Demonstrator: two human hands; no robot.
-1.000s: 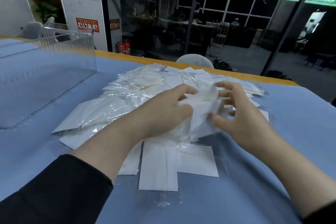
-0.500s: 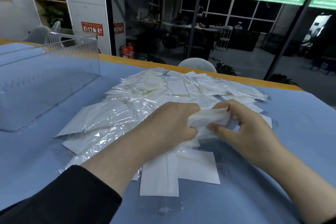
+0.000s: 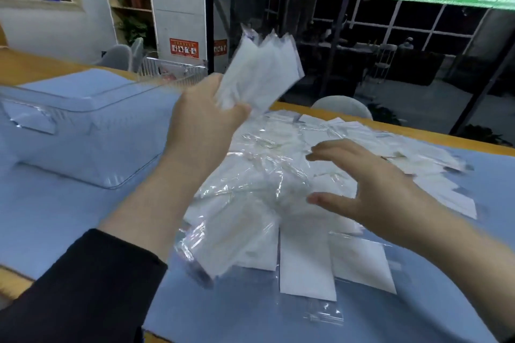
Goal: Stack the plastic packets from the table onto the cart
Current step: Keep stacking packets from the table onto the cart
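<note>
The left hand [image 3: 203, 117] has come up off the heap of plastic packets [image 3: 292, 184], where half a second ago both hands were bunching packets together. Its fingers now grip a fanned bundle of packets [image 3: 262, 75], held in the air above the heap's far left edge, toward the clear plastic bin [image 3: 83, 131]. The right hand [image 3: 373, 189] has let go and hovers just over the heap, fingers spread and relaxed, holding nothing.

So one batch appears collected and ready to carry off; the wire cart [image 3: 170, 68] shows only partly, beyond the heap and behind the bin.

Counts: two hands, one bin, one cart in view. The bundle shows about four or five packet tops, blurred. The heap on the blue worktop [image 3: 55, 211] holds dozens of overlapping packets, too tangled to count.
</note>
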